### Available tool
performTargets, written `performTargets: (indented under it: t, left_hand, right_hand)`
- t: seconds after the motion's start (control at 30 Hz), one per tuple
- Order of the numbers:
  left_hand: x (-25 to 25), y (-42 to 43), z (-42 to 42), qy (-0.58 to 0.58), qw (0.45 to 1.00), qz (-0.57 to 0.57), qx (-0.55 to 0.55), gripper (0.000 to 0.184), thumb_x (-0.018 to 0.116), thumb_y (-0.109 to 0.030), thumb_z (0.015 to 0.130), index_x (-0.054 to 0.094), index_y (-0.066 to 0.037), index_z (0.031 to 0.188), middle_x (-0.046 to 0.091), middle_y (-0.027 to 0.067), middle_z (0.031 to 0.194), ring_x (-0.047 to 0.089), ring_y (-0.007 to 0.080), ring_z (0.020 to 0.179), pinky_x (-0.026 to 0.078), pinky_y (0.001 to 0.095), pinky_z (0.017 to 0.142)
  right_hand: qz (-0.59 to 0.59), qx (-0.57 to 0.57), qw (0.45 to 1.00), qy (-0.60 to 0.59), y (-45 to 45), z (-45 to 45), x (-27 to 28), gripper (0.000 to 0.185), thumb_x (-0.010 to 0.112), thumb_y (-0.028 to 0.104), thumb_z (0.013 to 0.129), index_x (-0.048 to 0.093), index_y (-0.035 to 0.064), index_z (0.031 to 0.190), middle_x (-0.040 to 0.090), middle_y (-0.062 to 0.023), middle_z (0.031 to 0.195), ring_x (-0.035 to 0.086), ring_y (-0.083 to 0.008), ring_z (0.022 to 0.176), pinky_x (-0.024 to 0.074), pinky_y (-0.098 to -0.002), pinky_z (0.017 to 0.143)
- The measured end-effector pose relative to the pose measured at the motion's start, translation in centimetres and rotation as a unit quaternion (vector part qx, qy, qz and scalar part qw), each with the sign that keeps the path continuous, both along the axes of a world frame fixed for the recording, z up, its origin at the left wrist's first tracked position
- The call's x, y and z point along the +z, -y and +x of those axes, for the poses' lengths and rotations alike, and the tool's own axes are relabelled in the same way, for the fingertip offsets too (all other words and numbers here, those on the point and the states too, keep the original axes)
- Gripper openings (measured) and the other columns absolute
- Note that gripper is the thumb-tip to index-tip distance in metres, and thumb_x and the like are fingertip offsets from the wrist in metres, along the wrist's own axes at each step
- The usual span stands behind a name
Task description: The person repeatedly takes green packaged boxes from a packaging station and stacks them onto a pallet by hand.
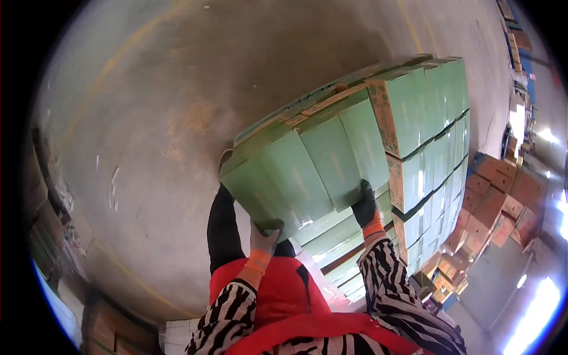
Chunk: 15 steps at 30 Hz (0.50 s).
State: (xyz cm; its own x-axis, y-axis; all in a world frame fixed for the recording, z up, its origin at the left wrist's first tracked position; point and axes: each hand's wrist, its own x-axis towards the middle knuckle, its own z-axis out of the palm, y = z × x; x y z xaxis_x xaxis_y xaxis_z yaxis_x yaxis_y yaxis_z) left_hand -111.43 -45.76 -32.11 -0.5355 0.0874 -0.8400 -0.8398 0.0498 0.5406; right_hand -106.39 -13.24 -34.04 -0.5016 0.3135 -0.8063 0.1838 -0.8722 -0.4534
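Two green cardboard boxes sit side by side on the near end of a stack. My left hand (pixel 265 238), in a grey glove with an orange cuff, grips the near edge of the left green box (pixel 290 171). Some of its fingers are hidden by the box. My right hand (pixel 365 206), in a dark glove with an orange cuff, is closed at the near edge of the right green box (pixel 340 148), thumb up on its surface. More green boxes (pixel 349 245) lie in layers below these two.
Taller columns of green boxes (pixel 414 106) adjoin on the right. Brown cartons (pixel 488 198) are piled further right. Concrete floor (pixel 177 83) with yellow lines spreads to the left and beyond the stack. My leg (pixel 223 228) stands close to the stack's left corner.
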Motion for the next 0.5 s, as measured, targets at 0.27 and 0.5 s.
performTargets:
  t: [0.27, 0.5]
  left_hand:
    - [0.2, -0.3, -1.3, 0.000, 0.992, -0.028, -0.123, 0.080, 0.078, -0.015, 0.065, 0.030, 0.000, 0.127, 0.046, 0.0176, 0.117, 0.049, 0.0276, 0.107, 0.043, 0.0351, 0.091]
    - [1.1, -0.2, -3.4, -0.028, 0.984, -0.031, -0.175, 0.067, 0.076, -0.021, 0.068, 0.038, 0.001, 0.119, 0.052, 0.0209, 0.109, 0.054, 0.0324, 0.099, 0.045, 0.0384, 0.086]
  right_hand:
    - [0.093, -0.056, 0.993, 0.055, 0.8, -4.0, 2.7, 0.026, 0.051, 0.016, 0.091, 0.052, 0.0096, 0.116, 0.055, -0.0038, 0.108, 0.052, -0.0202, 0.103, 0.0412, -0.0377, 0.095]
    - [0.068, 0.006, 0.993, 0.092, 0.0, -4.5, 3.8, 0.043, 0.053, 0.013, 0.089, 0.040, 0.0166, 0.130, 0.050, -0.0030, 0.115, 0.050, -0.0215, 0.105, 0.0471, -0.0449, 0.087]
